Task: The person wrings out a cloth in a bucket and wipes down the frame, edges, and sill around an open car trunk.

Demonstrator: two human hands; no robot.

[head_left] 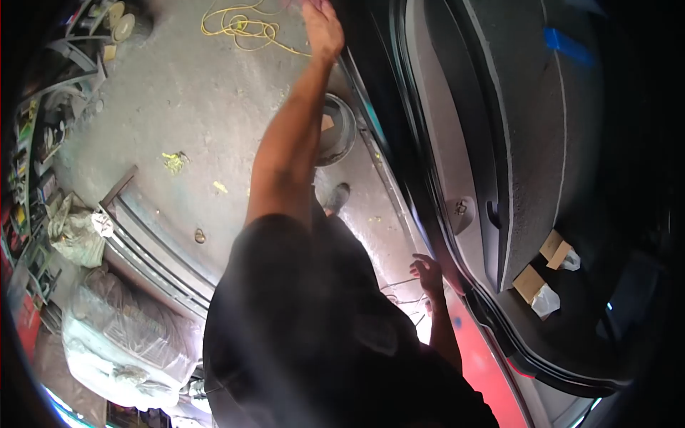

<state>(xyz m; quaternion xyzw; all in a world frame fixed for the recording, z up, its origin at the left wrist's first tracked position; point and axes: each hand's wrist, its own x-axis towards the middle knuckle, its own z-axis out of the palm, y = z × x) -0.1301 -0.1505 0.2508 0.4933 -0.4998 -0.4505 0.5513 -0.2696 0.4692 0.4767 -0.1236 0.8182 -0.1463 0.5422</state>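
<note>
My left arm stretches toward the top of the view, where my left hand [323,30] is beside the edge of a long black vehicle panel [385,93]. The frame's edge cuts off its fingers, so I cannot tell whether they grip. My right hand [428,274] is lower, next to the same panel, with its fingers apart and slightly bent; I see nothing in it. Below that hand is a glossy red body panel [481,357] with a small blue spot. A grey trim panel [446,128] with a small pocket lies beyond the black edge.
A round tub [346,132] stands on the floor beside the panel. A yellow cord [271,32] lies coiled at the top. Long curved strips [157,260] and a plastic-wrapped bundle [128,335] are at left, near cluttered shelving. Cardboard boxes [529,284] sit at right.
</note>
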